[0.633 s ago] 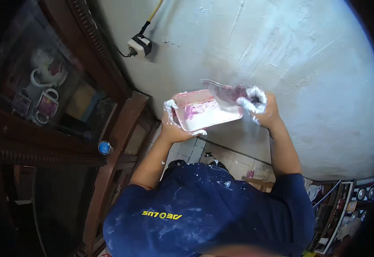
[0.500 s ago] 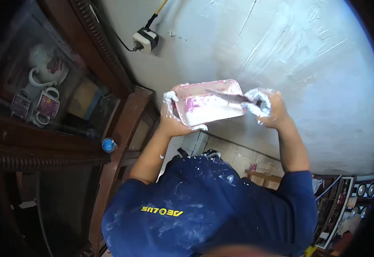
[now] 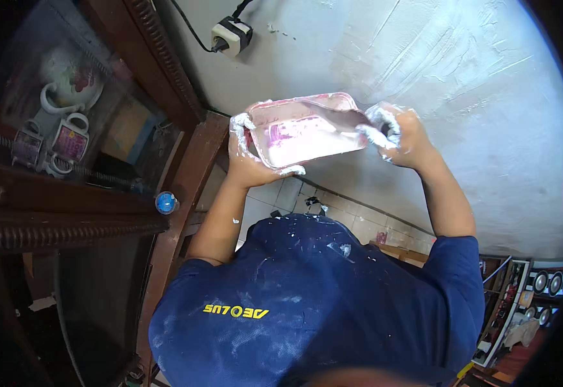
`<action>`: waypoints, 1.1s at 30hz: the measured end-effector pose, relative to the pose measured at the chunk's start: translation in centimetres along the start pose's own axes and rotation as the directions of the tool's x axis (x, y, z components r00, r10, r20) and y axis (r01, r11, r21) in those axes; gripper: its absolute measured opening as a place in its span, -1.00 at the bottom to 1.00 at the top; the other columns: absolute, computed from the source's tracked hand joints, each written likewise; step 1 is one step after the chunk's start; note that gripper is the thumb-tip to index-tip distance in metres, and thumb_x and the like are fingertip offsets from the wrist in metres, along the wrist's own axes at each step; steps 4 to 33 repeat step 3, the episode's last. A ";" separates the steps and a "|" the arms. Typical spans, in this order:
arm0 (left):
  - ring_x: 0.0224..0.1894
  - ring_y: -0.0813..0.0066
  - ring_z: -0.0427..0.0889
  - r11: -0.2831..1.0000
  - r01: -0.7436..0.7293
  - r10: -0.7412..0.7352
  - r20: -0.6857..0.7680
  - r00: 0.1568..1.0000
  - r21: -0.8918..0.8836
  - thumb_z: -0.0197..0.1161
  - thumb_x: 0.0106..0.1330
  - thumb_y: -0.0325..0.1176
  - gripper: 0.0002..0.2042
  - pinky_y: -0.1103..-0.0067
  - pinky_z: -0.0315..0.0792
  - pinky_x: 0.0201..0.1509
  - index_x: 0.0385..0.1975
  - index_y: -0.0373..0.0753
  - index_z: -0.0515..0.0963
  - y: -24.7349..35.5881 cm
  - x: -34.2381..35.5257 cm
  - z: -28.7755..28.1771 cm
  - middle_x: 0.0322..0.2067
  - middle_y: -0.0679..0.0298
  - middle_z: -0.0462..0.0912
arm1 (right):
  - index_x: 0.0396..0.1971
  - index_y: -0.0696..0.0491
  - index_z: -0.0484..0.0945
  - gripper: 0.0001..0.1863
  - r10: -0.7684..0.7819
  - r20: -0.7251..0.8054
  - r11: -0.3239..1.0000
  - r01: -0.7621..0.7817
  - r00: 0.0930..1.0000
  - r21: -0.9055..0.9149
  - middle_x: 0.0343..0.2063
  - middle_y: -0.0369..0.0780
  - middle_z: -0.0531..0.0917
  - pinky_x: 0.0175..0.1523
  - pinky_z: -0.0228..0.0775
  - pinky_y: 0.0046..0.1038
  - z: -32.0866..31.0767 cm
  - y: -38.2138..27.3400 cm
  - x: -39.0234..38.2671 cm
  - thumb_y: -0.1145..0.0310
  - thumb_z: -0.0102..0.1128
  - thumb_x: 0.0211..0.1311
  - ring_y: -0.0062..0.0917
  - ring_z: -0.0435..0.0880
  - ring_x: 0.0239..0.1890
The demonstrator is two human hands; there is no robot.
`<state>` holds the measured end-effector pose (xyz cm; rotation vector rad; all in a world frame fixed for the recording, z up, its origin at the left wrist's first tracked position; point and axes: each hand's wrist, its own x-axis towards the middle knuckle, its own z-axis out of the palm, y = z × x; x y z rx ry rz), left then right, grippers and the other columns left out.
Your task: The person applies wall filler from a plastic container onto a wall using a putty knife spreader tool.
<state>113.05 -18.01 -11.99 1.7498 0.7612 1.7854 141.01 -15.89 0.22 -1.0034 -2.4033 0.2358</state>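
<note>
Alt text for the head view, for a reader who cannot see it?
A left hand holds a pink tray of white plaster while the right hand dips a trowel into it, before a plastered wall beside a wooden cabinet.

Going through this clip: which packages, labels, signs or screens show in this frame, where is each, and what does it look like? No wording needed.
Shirt print: short yellow lettering on the person's dark blue shirt, low centre.
Printed mugs: white with pink panels, behind the cabinet glass, far left.
Boxes with round dark dials: lower right edge, too small to tell more.
No screens or signs.
</note>
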 end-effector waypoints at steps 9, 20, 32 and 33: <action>0.10 0.27 0.45 1.000 -0.014 0.013 -0.023 1.000 -0.013 0.71 -0.46 -0.19 0.04 0.36 0.39 0.16 0.08 -0.36 0.14 0.1 0.0 0.1 0.08 -0.01 0.36 | -0.37 0.05 0.52 -0.73 0.184 0.211 0.954 -0.226 0.960 0.198 -0.53 -0.10 0.60 -0.27 0.37 -0.30 0.8 0.2 -0.1 0.23 0.36 0.01 -0.38 0.62 -0.45; 0.10 0.27 0.45 1.000 -0.014 0.013 -0.023 1.000 -0.013 0.71 -0.46 -0.19 0.04 0.36 0.39 0.16 0.08 -0.36 0.14 0.1 0.0 0.1 0.08 -0.01 0.36 | -0.37 0.05 0.52 -0.73 0.184 0.211 0.954 -0.226 0.960 0.198 -0.53 -0.10 0.60 -0.27 0.37 -0.30 0.8 0.2 -0.1 0.23 0.36 0.01 -0.38 0.62 -0.45; 0.10 0.27 0.45 1.000 -0.014 0.013 -0.023 1.000 -0.013 0.71 -0.46 -0.19 0.04 0.36 0.39 0.16 0.08 -0.36 0.14 0.1 0.0 0.1 0.08 -0.01 0.36 | -0.37 0.05 0.52 -0.73 0.184 0.211 0.954 -0.226 0.960 0.198 -0.53 -0.10 0.60 -0.27 0.37 -0.30 0.8 0.2 -0.1 0.23 0.36 0.01 -0.38 0.62 -0.45; 0.10 0.27 0.45 1.000 -0.014 0.013 -0.023 1.000 -0.013 0.71 -0.46 -0.19 0.04 0.36 0.39 0.16 0.08 -0.36 0.14 0.1 0.0 0.1 0.08 -0.01 0.36 | -0.37 0.05 0.52 -0.73 0.184 0.211 0.954 -0.226 0.960 0.198 -0.53 -0.10 0.60 -0.27 0.37 -0.30 0.8 0.2 -0.1 0.23 0.36 0.01 -0.38 0.62 -0.45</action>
